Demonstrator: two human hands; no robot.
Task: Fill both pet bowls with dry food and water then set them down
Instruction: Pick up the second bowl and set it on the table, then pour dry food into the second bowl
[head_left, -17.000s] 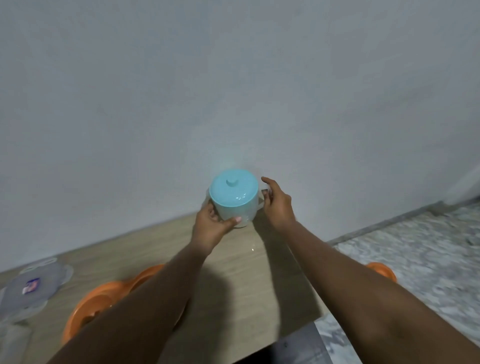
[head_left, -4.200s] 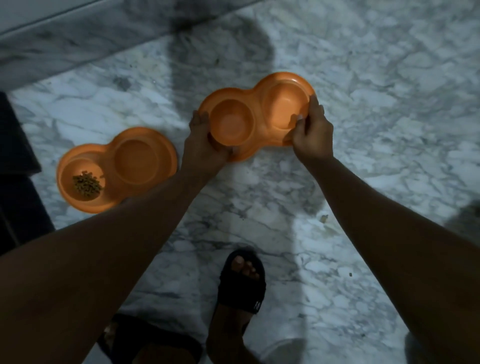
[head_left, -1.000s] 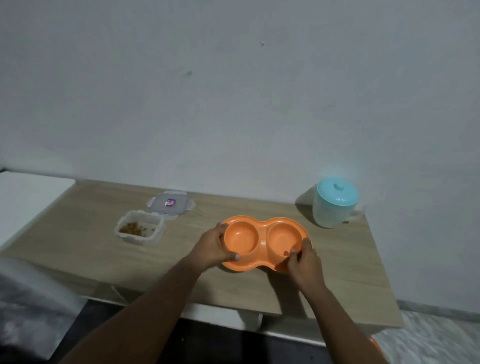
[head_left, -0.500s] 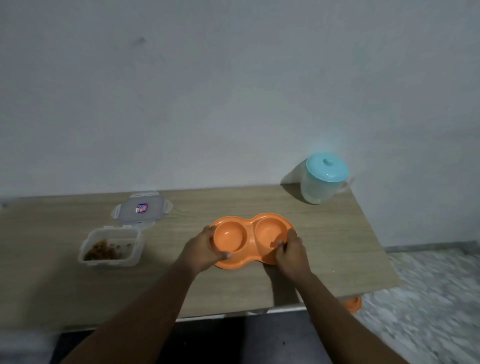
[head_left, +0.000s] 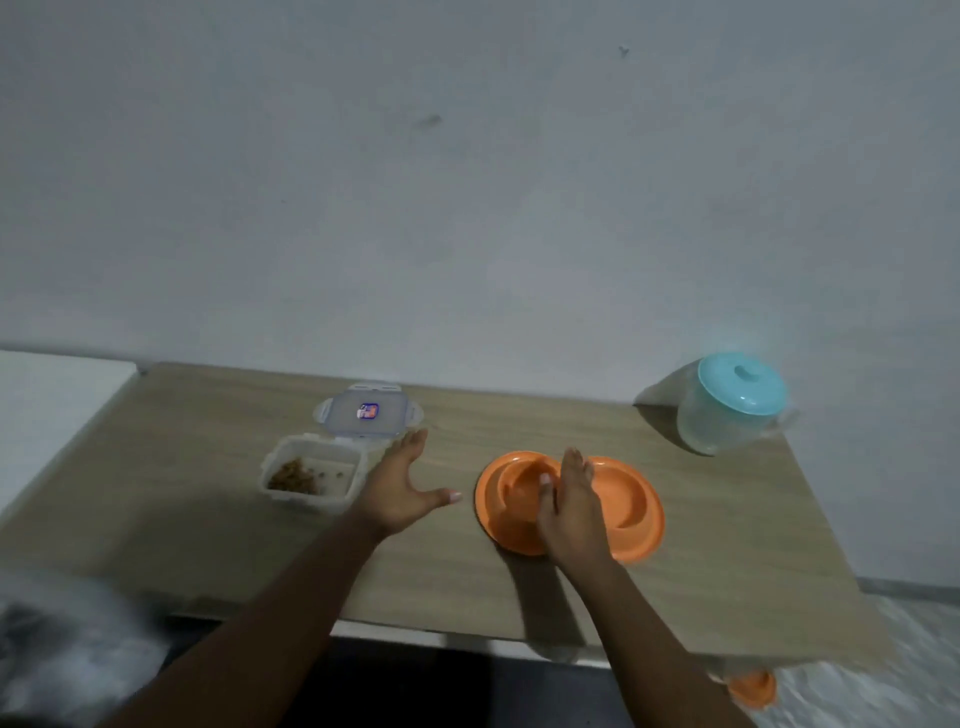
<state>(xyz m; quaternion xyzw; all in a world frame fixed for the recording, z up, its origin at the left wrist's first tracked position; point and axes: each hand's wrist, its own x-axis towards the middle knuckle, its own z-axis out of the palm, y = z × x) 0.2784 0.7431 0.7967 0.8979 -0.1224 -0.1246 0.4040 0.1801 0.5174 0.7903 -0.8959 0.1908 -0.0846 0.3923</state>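
Orange double bowl (head_left: 628, 504) on counter (head_left: 727, 545), middle hidden behind right hand (head_left: 569, 519), fingers straight, released; left hand (head_left: 397, 493) spread, empty; second bowl (head_left: 753, 688) mostly hidden below counter edge.

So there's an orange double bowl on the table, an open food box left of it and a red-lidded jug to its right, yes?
Not quite: the head view shows the jug has a light blue lid, not red. The orange double bowl, table and open food box are as you say.
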